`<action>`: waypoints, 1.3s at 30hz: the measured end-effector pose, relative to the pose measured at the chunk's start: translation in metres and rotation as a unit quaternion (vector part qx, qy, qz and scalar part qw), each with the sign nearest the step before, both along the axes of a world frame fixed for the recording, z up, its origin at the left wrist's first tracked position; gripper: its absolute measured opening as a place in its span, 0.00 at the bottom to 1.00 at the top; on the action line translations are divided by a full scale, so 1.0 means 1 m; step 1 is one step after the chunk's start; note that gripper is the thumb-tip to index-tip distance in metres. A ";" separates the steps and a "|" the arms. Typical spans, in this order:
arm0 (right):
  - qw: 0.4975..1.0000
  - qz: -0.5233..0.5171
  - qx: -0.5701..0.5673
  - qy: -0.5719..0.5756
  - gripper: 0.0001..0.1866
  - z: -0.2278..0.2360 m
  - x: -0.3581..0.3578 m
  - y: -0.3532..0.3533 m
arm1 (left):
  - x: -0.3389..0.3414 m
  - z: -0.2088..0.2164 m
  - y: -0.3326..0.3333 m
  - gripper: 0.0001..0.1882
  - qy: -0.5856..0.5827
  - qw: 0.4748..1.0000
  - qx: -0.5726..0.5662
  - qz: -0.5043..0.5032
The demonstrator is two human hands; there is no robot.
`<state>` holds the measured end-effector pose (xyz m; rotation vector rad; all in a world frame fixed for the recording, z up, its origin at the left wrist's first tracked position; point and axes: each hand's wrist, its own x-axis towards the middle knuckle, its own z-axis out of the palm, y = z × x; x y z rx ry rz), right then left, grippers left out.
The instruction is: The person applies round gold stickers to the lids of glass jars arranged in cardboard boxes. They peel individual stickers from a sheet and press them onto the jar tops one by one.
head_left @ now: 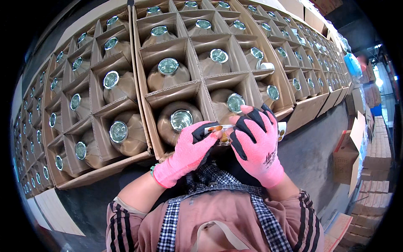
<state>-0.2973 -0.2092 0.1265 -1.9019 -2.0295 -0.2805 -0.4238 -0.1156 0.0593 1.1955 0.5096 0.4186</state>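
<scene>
My left hand, in a pink glove with dark fingers, is closed in a pinch on a strip of round orange-brown stickers. My right hand, gloved the same way with some bare fingertips, is closed on the strip too; its far end sticks out beyond that hand. Just past my hands stands an open cardboard box split by cardboard dividers. Each cell there holds a rounded glass flask liner with a shiny greenish mouth. Another liner sits right behind my fingertips.
A second divided box of liners adjoins on the left, and more boxes run off to the right. A small white cup-like piece lies in one cell. An open carton and stacked flat cardboard are at the right.
</scene>
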 end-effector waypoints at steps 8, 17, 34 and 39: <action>0.979 -0.022 0.031 0.199 0.08 0.029 0.021 -0.013 | -0.003 0.004 0.003 0.11 0.031 0.998 -0.053 0.009; 0.887 -0.139 -0.069 0.435 0.03 0.030 0.096 -0.026 | -0.002 -0.012 -0.008 0.10 -0.033 0.983 0.160 -0.080; 0.976 -0.058 -0.195 -0.077 0.06 -0.048 0.167 -0.013 | 0.000 -0.012 -0.001 0.09 -0.032 0.978 0.179 -0.103; 0.958 -0.009 -0.238 -0.162 0.06 -0.044 0.171 -0.003 | 0.002 -0.008 0.000 0.09 -0.039 0.983 0.131 -0.119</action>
